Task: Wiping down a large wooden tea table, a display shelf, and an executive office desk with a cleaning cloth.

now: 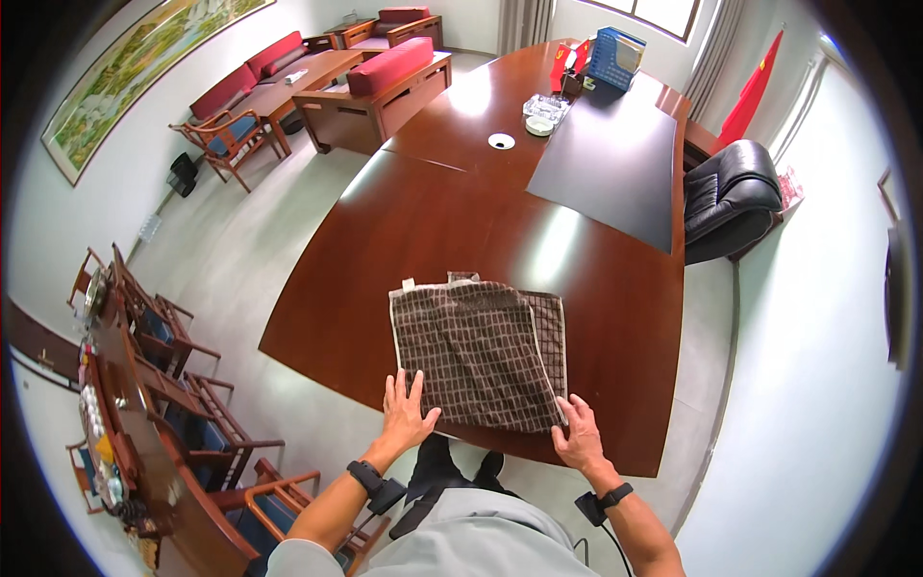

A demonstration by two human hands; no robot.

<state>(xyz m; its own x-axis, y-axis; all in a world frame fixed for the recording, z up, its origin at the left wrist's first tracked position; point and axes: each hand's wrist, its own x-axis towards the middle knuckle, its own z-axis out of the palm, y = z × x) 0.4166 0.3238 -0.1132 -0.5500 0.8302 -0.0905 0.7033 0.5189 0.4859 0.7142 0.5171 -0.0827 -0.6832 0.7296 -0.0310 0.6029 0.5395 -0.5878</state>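
Observation:
A dark brown checked cloth [466, 356] with pale edging lies folded, its layers slightly offset, near the close edge of the wooden desk [327, 298]. At the cloth's near left corner is my left hand [406, 415], fingers spread and fingertips on or just beside its edge. My right hand [580, 438] is at the near right corner, thumb and fingers apart, touching the cloth's border. Neither hand has visibly lifted any of the fabric. Dark straps with small devices are on both my wrists.
A black desk mat [615, 163] covers the desk's far right, with a clear ashtray [540, 108], small red flags and a blue box [616, 58] beyond. A black leather chair [735, 197] stands right. Wooden chairs and a cluttered long table [173, 462] are left.

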